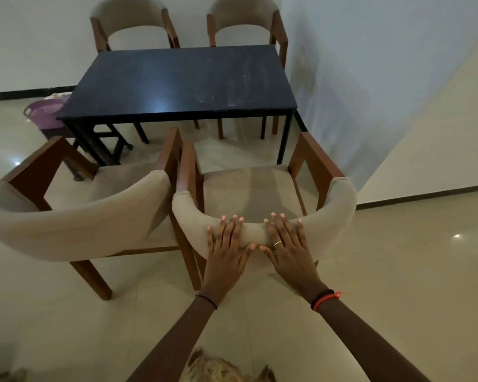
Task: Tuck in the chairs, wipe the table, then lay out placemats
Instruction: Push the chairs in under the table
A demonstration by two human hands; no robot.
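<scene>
A: Chair on the near right [251, 188], where does it stand?
B: On the floor [398, 271] before the dark counter [177, 84], apart from it, just beside the near left chair [66, 224].
A: And the grips?
B: Left grip [225, 244] and right grip [286, 244] press flat on its padded backrest [340, 210], fingers [233, 227] straight and wide, thumbs [250, 247] nearly touching.

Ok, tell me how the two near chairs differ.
The right chair has the left hand and the right hand flat on its backrest; the left chair is untouched. The right chair faces the table squarely; the left chair looks turned at an angle. Both have beige padding on brown wooden frames, and neither is tucked in.
</scene>
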